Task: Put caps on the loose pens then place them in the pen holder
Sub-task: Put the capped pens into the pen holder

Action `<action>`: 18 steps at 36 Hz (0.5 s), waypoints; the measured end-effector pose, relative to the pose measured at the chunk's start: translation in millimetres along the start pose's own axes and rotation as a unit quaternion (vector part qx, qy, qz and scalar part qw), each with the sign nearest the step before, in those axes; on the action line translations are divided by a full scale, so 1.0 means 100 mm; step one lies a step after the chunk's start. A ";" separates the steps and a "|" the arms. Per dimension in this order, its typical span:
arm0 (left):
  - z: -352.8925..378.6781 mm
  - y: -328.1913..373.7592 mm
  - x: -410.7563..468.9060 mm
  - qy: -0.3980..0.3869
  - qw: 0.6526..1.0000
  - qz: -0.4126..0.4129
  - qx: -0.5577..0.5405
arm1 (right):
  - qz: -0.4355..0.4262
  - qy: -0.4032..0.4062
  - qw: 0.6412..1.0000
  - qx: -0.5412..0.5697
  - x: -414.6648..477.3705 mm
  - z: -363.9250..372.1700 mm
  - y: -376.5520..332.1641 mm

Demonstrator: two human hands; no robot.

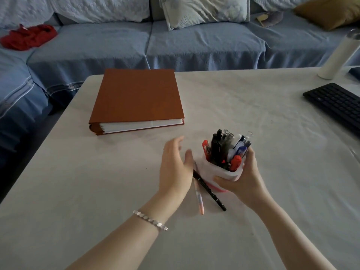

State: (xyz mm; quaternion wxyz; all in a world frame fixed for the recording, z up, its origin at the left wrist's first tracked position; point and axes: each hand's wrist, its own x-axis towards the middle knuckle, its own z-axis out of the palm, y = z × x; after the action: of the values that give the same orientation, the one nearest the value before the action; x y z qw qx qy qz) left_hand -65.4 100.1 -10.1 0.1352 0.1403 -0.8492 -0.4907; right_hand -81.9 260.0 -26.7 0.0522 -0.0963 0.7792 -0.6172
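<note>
Nearest, a black pen (211,192) and a pink-tinted clear pen (200,201) lie crossed on the white worktop (97,191). The left grip (175,164) spreads slack-fingered beside them; the right grip (246,177) clasps the white pen holder (214,171), packed with pens (224,149).

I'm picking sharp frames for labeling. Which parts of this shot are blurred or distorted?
Head view: the left hand is motion-blurred at its fingertips; the pen holder gripped by the right hand looks slightly soft; the white bottle leans from wide-angle distortion; the light is dim.
</note>
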 end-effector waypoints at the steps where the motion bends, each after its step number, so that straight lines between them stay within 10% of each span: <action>1: 0.03 -0.07 -0.04 -0.012 0.997 -0.068 0.038 | 0.002 -0.006 1.000 0.002 0.00 0.00 -0.01; 11: 0.26 -0.14 -0.12 -0.169 0.950 -0.186 0.185 | 0.026 0.006 1.000 0.003 0.01 -0.03 0.07; 18: 0.08 -0.34 -0.06 -0.184 0.934 -0.091 0.291 | 0.042 -0.015 0.997 0.070 -0.01 -0.02 0.00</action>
State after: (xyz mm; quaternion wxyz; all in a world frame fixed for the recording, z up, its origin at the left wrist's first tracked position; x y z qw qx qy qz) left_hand -58.9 92.8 -44.0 -0.1154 0.1577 -0.9486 -0.2491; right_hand -81.2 262.4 -26.6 0.0960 -0.0688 0.7362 -0.6664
